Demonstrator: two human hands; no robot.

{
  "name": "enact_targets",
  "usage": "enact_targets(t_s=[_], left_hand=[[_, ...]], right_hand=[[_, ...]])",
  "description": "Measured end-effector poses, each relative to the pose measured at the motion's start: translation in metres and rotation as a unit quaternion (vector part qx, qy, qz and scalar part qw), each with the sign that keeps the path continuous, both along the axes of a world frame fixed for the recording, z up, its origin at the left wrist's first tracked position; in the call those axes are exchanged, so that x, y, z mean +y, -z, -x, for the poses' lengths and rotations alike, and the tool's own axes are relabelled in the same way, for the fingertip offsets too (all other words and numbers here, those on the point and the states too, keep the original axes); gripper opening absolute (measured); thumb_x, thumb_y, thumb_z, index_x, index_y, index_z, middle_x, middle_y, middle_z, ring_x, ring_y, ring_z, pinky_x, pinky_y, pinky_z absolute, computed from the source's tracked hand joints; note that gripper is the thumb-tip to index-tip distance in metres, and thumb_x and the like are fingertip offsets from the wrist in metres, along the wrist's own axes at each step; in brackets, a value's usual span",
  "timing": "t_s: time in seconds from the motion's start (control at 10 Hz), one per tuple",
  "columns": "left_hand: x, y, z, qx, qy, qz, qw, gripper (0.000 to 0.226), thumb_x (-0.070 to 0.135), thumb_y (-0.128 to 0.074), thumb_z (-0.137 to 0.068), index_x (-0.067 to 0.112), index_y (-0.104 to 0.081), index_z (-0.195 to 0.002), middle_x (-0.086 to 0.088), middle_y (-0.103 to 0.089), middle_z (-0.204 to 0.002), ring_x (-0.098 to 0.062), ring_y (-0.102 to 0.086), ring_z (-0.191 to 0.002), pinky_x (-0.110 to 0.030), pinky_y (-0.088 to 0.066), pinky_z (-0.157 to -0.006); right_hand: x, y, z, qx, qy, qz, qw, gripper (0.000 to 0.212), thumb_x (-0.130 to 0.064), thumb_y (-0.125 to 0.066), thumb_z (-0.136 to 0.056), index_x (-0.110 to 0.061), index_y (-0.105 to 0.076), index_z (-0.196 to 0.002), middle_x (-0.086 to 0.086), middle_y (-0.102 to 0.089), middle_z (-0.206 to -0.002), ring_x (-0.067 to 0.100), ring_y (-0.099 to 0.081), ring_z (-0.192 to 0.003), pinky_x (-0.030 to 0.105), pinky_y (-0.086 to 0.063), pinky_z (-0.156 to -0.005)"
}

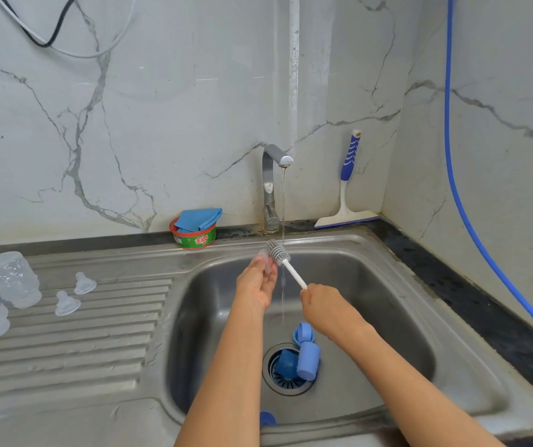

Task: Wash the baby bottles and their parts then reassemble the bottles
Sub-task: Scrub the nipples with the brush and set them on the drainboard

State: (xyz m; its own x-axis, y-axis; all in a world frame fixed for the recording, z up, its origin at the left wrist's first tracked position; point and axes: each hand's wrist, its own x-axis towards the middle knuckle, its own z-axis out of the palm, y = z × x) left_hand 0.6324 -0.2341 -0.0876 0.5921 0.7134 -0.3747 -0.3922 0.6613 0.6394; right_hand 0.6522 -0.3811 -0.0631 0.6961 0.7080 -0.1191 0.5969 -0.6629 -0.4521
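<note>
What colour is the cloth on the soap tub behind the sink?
The cloth is blue; head view.

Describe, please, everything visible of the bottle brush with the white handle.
The bottle brush with grey bristle rings and a thin straight white handle looks like silicone and plastic. It is tilted, head up and left, above the steel sink basin, at the thin water stream. The right hand holds its lower handle end; the head touches a small clear part held in the left hand.
</note>
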Motion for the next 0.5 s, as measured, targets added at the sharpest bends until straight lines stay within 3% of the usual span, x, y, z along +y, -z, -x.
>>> enact_targets(t_s=[0.1,0.2,0.3,0.4,0.5], left_hand=[[0.004,0.003,-0.0005,0.015,-0.01,-0.008,1.0,0.035,-0.011,-0.048,-0.088,0.0,-0.062,-0.119,-0.008,-0.061,-0.097,-0.013,-0.057,-0.084,-0.022,-0.052,-0.079],[0.0059,0.0022,0.0027,0.011,-0.011,0.001,1.0,0.038,-0.01,-0.046,-0.089,0.0,-0.061,-0.122,-0.012,-0.061,-0.099,-0.015,-0.059,-0.082,-0.022,-0.056,-0.067],[0.0063,0.0041,0.0011,0.02,-0.005,-0.002,1.0,0.045,-0.014,-0.042,-0.087,0.005,-0.062,-0.123,-0.011,-0.06,-0.103,-0.017,-0.058,-0.088,-0.023,-0.054,-0.07],[0.0016,-0.0007,0.0045,0.015,0.0,0.01,1.0,0.032,-0.001,-0.053,-0.092,0.017,-0.064,-0.116,-0.009,-0.056,-0.101,-0.018,-0.055,-0.089,-0.027,-0.053,-0.076],[0.0074,0.002,0.0033,0.026,-0.018,0.012,0.999,0.022,0.01,-0.059,-0.093,0.025,-0.065,-0.108,-0.007,-0.057,-0.1,-0.019,-0.054,-0.09,-0.038,-0.05,-0.088]], right_hand=[[0.0053,0.0016,-0.0031,0.019,0.003,-0.03,0.999,0.027,-0.018,-0.027,-0.103,-0.006,-0.051,-0.104,0.002,-0.042,-0.074,0.02,-0.045,-0.067,0.032,-0.039,-0.073],[0.0076,0.003,-0.0003,0.032,0.001,-0.012,0.999,0.024,-0.021,-0.024,-0.103,-0.011,-0.045,-0.094,0.001,-0.036,-0.068,0.018,-0.039,-0.06,0.031,-0.038,-0.065],[0.0058,0.0012,-0.0019,0.049,0.016,-0.016,0.999,0.023,-0.019,-0.024,-0.103,-0.01,-0.044,-0.094,0.001,-0.036,-0.067,0.014,-0.035,-0.056,0.029,-0.037,-0.055],[0.0055,-0.0018,0.0009,0.025,-0.012,0.002,1.0,0.024,-0.019,-0.025,-0.103,-0.009,-0.044,-0.094,0.001,-0.036,-0.068,0.016,-0.038,-0.059,0.033,-0.039,-0.066],[0.0039,-0.0008,0.0049,0.031,-0.039,0.021,0.999,0.022,-0.018,-0.025,-0.102,-0.008,-0.043,-0.094,0.002,-0.037,-0.068,0.018,-0.04,-0.059,0.029,-0.038,-0.055]])
